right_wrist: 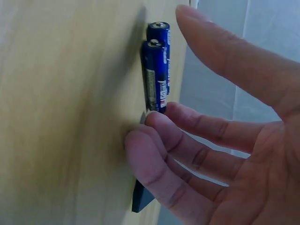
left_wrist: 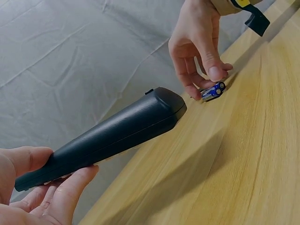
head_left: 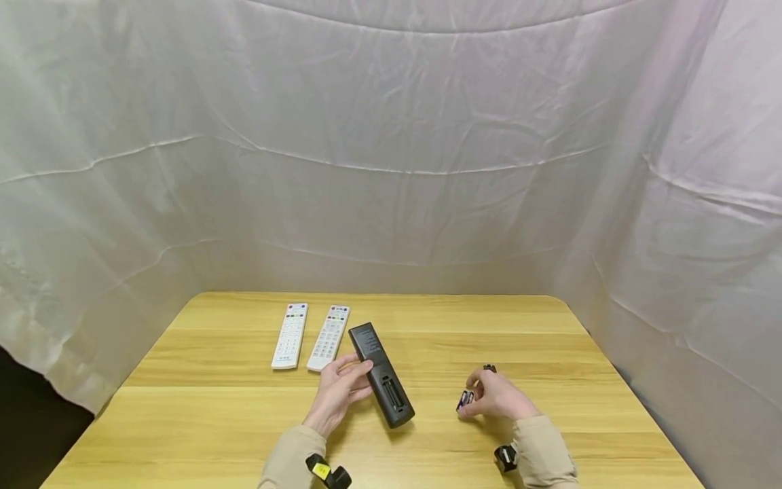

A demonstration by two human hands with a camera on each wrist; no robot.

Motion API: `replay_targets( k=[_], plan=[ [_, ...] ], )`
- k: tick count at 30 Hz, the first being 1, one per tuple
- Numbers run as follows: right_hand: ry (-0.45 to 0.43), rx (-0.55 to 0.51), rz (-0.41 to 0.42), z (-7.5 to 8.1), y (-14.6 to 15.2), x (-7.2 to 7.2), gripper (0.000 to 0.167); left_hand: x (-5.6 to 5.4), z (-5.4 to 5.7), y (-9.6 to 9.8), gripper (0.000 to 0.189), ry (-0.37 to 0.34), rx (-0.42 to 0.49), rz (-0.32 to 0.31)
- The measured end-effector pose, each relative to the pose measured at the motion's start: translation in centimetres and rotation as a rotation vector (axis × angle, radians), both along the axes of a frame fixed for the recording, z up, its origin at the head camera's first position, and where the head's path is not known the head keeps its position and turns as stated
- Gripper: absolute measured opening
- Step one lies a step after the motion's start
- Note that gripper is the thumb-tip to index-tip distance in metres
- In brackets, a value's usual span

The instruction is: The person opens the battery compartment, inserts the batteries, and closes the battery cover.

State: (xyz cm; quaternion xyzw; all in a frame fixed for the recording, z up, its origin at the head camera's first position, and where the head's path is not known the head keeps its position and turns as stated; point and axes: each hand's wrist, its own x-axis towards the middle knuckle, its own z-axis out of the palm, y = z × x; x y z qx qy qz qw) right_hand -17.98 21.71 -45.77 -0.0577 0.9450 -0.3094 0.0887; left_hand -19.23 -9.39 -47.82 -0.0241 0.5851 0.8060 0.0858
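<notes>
My left hand (head_left: 339, 392) grips a black remote control (head_left: 377, 370) by its left edge, tilted above the table. The remote's back faces up, and its battery compartment (head_left: 394, 394) is uncovered. My right hand (head_left: 499, 396) reaches down at two blue batteries (head_left: 465, 400) lying side by side on the table. In the right wrist view the thumb stands apart from the batteries (right_wrist: 155, 75), while bent fingertips (right_wrist: 159, 123) are at their lower end. A small black piece (right_wrist: 142, 197) shows partly behind those fingers.
Two white remote controls (head_left: 290, 337) (head_left: 328, 338) lie buttons up at the table's back left. The wooden table (head_left: 232, 414) has grey-white curtains (head_left: 391, 204) behind it and along its sides. A black wrist camera (head_left: 505, 458) sits at my right sleeve.
</notes>
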Motion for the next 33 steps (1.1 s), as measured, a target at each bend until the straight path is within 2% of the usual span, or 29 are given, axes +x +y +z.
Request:
replay_targets(
  k=[9, 17, 33],
  plan=[
    [0.016, 0.009, -0.013, -0.14, -0.23, -0.03, 0.049, -0.12, -0.03, 0.04, 0.055, 0.000, -0.002, 0.008],
    [0.044, 0.011, 0.012, -0.65, -0.12, -0.22, 0.043, -0.09, -0.10, 0.00, 0.056, -0.005, 0.005, 0.005],
    [0.083, -0.006, 0.057, -0.60, 0.01, -0.09, 0.036, 0.07, -0.18, -0.07, 0.056, 0.004, 0.001, -0.008]
  ],
)
